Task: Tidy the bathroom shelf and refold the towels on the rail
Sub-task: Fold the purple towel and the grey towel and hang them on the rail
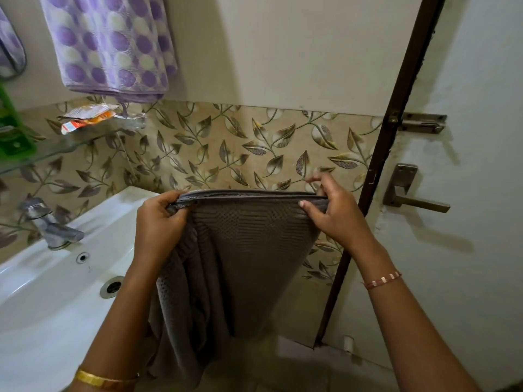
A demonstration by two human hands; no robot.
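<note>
Two hands hold one grey-brown towel (240, 250) stretched out in front of you, its folded top edge running level between them. Your left hand (158, 219) has its fingers curled over the left corner, and that grip bunches the cloth so the left side falls in loose folds. Your right hand (331, 213) pinches the right corner, thumb across the front of the cloth and fingers behind it; the forefinger sticks up above the edge. The towel hangs free below your hands, just to the right of the white basin (42, 301), and its lower end drops out of sight between your forearms.

A gold bangle (99, 379) sits on your left wrist and a red-and-white beaded bracelet (382, 280) on your right.

Up at the top left, a purple-and-white spotted towel (113, 46) hangs folded against the wall. Below it, a glass shelf (70, 142) carries a crumpled orange-and-white wrapper (87, 117), and a green container (12, 131) stands at its left end, partly cut off by the frame. A chrome tap (48, 222) stands at the back of the basin. To your right is a pale door (467, 222) with a metal lever handle (410, 193) and a sliding bolt (421, 123) above it.
</note>
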